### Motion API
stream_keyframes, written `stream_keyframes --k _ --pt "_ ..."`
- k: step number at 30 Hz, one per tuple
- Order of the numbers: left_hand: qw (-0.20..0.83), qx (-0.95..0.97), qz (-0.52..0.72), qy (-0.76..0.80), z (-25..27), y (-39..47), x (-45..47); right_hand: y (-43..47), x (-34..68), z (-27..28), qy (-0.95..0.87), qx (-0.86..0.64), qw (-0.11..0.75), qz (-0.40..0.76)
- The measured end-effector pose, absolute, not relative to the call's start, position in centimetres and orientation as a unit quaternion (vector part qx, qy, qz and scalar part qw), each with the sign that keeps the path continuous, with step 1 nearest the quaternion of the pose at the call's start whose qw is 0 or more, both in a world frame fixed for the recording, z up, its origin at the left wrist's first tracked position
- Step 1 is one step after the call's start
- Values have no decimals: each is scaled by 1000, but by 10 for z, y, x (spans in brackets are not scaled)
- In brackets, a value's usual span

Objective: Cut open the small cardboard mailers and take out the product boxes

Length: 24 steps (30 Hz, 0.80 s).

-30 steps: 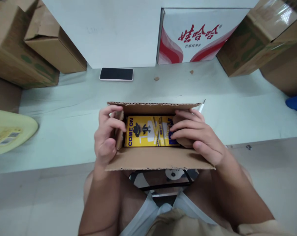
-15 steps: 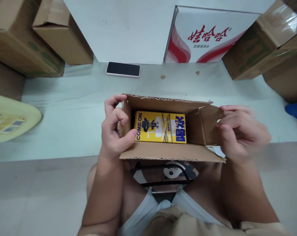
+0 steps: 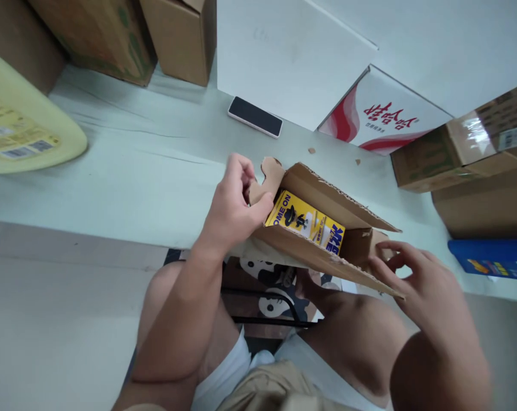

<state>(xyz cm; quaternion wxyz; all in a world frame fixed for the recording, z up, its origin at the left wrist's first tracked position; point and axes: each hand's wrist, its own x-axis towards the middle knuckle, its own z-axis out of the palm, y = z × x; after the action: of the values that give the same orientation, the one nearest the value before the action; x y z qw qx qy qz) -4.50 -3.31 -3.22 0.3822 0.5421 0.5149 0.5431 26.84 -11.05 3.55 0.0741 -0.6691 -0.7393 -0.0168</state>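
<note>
Cardboard box (image 3: pixel 331 200): open at the top, at the near edge of the surface (image 3: pixel 125 177); set aslant, left end farther off, right end nearer. What bears its weight cannot be told.
Yellow box (image 3: pixel 309 222): inside the cardboard box, toward the left end; "OME ON" and a hatted figure on its upper face; a gap at its right.
Left hand (image 3: pixel 241 197): at the left end; back of the hand upward, fingers curled behind the left end flap (image 3: pixel 272 174), thumb laid across toward the yellow box.
Left grip: clamped on the left end flap, between thumb and bent fingers.
Left forearm: runs from near left up to the box, slanting right.
Right hand (image 3: pixel 421 279): at the right end, lower than the left; fingers bent in a loose arch, tips touching the right end flap (image 3: pixel 376 242); slightly blurred.
Right grip: tips close together at the right end flap; whether they pinch it, cannot tell.
Phone (image 3: pixel 255 116): dark screen up, far side, beyond the left hand.
White carton (image 3: pixel 382 117): red markings, far right of the phone.
Bottle (image 3: pixel 31 125): pale yellow, far left.
Blue package (image 3: pixel 489 258): right, beyond the right hand.
</note>
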Motion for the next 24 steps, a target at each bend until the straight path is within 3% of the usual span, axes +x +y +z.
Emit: stream_keyframes --k 4,8,10,18,24 --pt "463 554 407 559 -25 -38 -51 -105 250 62 -817 -575 36 -34" --pt "456 571 407 548 -22 -39 -52 -72 208 82 -907 -401 -5 130" --pt "452 575 408 547 -22 -39 -52 -50 185 79 -922 -353 -40 156" --pt "439 592 423 528 -23 -39 -54 -2 139 35 -970 -208 -101 75" --pt "388 594 448 544 -23 -39 -54 -13 150 46 -972 -204 -119 7"
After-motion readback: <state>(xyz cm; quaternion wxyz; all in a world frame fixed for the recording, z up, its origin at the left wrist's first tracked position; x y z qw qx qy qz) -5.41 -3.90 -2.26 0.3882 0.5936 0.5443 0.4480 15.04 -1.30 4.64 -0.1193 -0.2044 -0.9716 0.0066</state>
